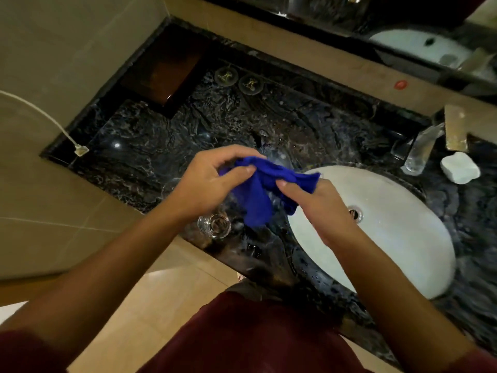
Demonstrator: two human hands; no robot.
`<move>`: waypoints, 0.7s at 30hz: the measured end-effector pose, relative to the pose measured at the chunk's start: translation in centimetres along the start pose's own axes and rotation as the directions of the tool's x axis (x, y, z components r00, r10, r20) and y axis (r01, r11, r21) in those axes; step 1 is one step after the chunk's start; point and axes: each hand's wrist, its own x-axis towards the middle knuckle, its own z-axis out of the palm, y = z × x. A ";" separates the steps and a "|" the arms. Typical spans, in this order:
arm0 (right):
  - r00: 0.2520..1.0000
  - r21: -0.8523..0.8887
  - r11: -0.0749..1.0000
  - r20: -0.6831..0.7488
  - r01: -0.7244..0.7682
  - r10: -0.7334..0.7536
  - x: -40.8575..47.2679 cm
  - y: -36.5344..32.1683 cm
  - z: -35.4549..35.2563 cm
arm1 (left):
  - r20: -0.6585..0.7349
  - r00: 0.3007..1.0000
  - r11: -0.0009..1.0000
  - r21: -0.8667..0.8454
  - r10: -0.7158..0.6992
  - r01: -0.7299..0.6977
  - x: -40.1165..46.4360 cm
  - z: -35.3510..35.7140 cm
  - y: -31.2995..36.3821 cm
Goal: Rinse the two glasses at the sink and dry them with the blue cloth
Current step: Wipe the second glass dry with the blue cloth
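Observation:
My left hand (212,181) and my right hand (314,203) both pinch the crumpled blue cloth (258,195), which they hold above the dark marble counter (150,146), just left of the sink (390,238). A clear glass (214,226) stands upright near the counter's front edge, below my left wrist. The rim of a second glass (169,185) shows to the left of my left hand, which partly hides it. Behind the cloth's top is a faint clear curved shape (278,157); I cannot tell what it is.
A chrome tap (422,149) rises behind the white oval basin, with a white soap dish (460,168) beside it. Two round lids (239,79) and a dark tray (161,74) lie at the back left. A white cable plug (80,150) rests on the counter's left edge.

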 end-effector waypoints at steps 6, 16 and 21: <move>0.986 0.092 0.984 -0.082 0.152 -0.145 0.5 -0.5 -0.6 | -0.005 0.999 0.999 -0.043 -0.032 0.032 2.4 1.4 0.7; 0.910 -0.225 0.896 -0.075 0.383 -0.408 4.4 -7.1 3.1 | 0.333 0.940 0.993 -0.063 -0.076 0.103 6.5 -1.7 -5.0; 0.935 0.059 0.979 -0.312 0.197 -0.169 7.0 -8.9 5.3 | 0.356 0.913 0.976 -0.003 -0.201 0.216 9.1 -4.0 -11.0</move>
